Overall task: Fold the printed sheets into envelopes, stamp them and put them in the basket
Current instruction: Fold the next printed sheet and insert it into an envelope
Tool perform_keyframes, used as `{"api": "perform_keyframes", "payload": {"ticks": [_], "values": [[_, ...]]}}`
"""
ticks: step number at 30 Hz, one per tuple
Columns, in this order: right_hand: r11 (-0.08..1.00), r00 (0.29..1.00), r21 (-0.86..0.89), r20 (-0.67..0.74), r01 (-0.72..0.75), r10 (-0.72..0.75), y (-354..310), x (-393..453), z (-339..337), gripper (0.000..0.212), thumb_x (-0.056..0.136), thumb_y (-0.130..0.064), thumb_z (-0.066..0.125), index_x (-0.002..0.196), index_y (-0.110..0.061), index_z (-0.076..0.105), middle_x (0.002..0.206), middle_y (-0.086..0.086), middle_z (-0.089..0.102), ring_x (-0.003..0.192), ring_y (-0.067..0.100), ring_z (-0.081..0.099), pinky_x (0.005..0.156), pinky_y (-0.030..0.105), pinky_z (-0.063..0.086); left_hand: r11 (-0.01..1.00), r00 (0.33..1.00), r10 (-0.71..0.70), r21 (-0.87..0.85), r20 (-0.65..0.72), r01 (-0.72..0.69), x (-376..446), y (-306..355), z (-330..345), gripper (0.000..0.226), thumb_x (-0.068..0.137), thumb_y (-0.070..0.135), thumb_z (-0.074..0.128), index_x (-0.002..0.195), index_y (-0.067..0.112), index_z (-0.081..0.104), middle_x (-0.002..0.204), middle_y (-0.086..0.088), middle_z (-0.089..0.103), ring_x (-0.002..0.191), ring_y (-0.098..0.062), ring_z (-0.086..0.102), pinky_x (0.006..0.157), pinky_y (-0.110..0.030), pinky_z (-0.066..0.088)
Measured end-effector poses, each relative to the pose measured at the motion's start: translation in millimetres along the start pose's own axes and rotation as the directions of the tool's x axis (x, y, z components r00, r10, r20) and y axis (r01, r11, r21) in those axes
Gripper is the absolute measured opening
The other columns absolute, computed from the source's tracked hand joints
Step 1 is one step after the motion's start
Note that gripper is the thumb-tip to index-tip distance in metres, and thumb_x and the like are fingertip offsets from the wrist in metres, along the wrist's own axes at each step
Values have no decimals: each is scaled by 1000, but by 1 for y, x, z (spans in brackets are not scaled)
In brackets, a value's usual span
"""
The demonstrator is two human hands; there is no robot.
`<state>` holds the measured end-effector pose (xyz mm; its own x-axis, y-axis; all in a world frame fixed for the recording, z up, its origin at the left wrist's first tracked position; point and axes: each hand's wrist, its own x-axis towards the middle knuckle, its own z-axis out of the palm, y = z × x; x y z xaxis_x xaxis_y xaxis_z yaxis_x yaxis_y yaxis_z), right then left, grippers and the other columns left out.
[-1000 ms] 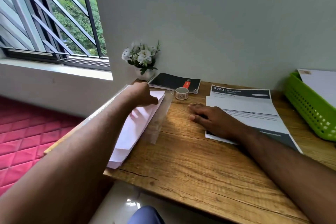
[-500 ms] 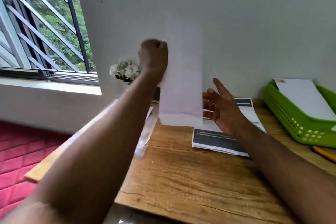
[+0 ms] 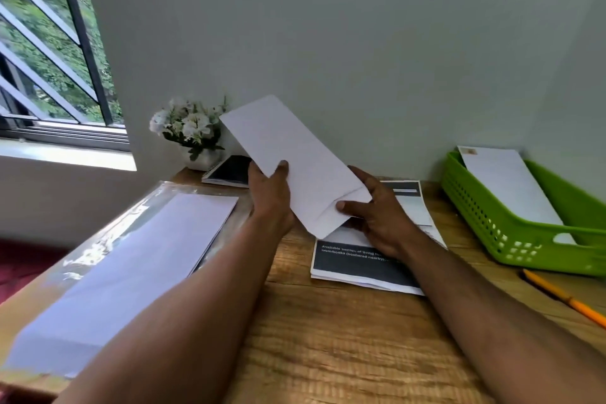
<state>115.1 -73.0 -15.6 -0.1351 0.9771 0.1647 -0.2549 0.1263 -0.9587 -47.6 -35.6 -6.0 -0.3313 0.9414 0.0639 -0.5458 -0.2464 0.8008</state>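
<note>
Envelope: held tilted above the desk, far end toward 11 o'clock, near end toward 5 o'clock over the printed sheets; kept off the wood, probably so the flap end can be worked open.
Left hand: at 9 o'clock of the envelope, fingers behind the paper and thumb curled over the front edge, clamped on it to steady the long side.
Right hand: at 4 o'clock of the envelope, thumb lying across the near corner, fingers underneath; pinches that end where a crease or flap shows.
Printed sheets: flat on the desk just below the right hand, dark banner toward the viewer; not yet folded, judged to be next for the envelope.
Envelope stack: at 8 o'clock, inside a clear plastic wrapper, within reach of the left arm as the supply.
Basket: green, at 3 o'clock against the wall, one white envelope already leaning inside with a small mark at its top corner, likely a stamp.
Pencil: orange, at 4 o'clock near the basket.
Notebook: dark cover, at 11 o'clock behind the left hand, beside the white flowers.
Progress: early; one piece looks done, stamping tool not visible here.
</note>
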Motion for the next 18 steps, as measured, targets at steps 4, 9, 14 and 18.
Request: {"api": "perform_keyframes", "payload": {"ticks": [4,9,14,18], "values": [[998,980,68,-199,14,0,4,5,7,54,80,15,61,124,-16,57,112,4,67,100,22,64,73,42,58,995,997,-41,-87,61,47,-8,1,-2,33,91,-2,55,120,14,49,113,-11,66,104,-33,65,88,-58,52],[991,943,125,-323,-38,77,-2,5,-1,31,86,2,61,111,-15,65,105,4,71,90,23,67,67,36,57,987,968,-95,-105,231,122,-23,1,3,44,89,12,62,128,26,46,122,-10,61,113,-34,60,85,-55,54],[976,954,137,-224,-170,198,-11,-3,3,19,91,1,52,97,-8,68,72,5,71,57,12,65,45,22,50,945,748,-260,0,610,328,-28,3,1,103,53,66,81,135,16,45,113,-12,56,105,-27,59,85,-48,55],[968,955,-7,-162,-252,248,-14,-9,11,15,94,-4,51,94,-6,66,61,7,62,49,10,55,44,18,45,928,761,-280,-37,586,370,-26,-5,3,137,35,69,86,149,18,27,118,-11,46,111,-29,51,97,-48,50]]}}
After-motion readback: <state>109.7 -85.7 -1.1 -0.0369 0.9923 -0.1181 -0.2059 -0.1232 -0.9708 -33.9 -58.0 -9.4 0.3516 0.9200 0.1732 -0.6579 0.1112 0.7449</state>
